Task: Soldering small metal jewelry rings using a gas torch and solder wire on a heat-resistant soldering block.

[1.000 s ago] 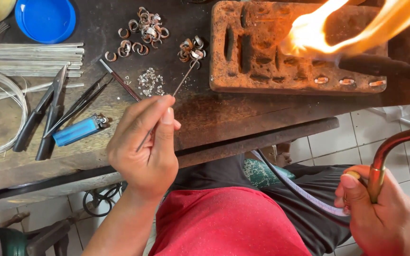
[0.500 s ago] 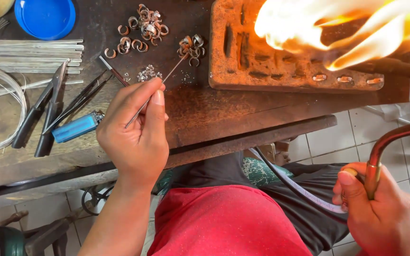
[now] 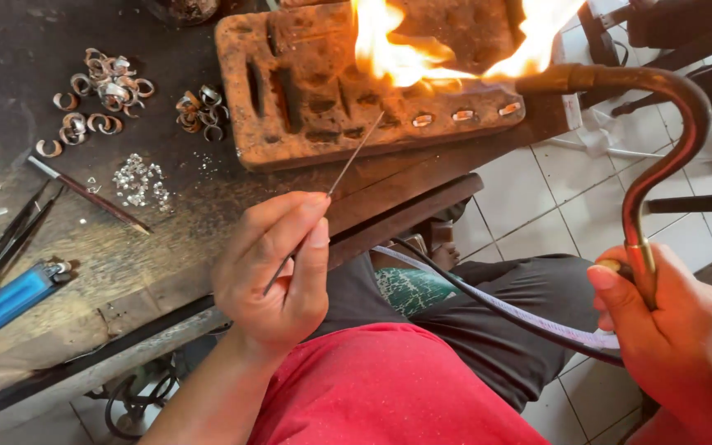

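Nearest to us, at the bottom of the view, our red shirt (image 3: 389, 387) and dark trousers (image 3: 521, 321) fill the lap, with a striped hose (image 3: 504, 309) and a black hose running across them toward the right; where they join the torch is hidden behind our right hand (image 3: 686, 330). That hand is clenched around the brass collar of the curved copper torch pipe (image 3: 661, 165), and its lower part is cut off by the frame edge. Our left hand (image 3: 278, 272) pinches a thin metal rod (image 3: 352, 156) between thumb and fingertips; the rod's lower end passes behind the fingers, and its tip reaches up onto the rusty soldering block (image 3: 331, 91) on the dark workbench (image 3: 166, 247). Beyond the rod, the torch nozzle lies over the block's right end and throws a bright flame (image 3: 405, 58) across it, so whatever sits under the flame cannot be made out. Three small pale pieces (image 3: 463, 115) rest in a row along the block's front edge. Left of the block we see a scatter of tiny silver bits (image 3: 138, 181), a slim brush-like tool (image 3: 88, 194), a blue lighter (image 3: 10, 297), and dark tweezers (image 3: 2, 247) partly cut off. Farther back lie heaps of bent metal rings (image 3: 105, 86), too tangled to count.
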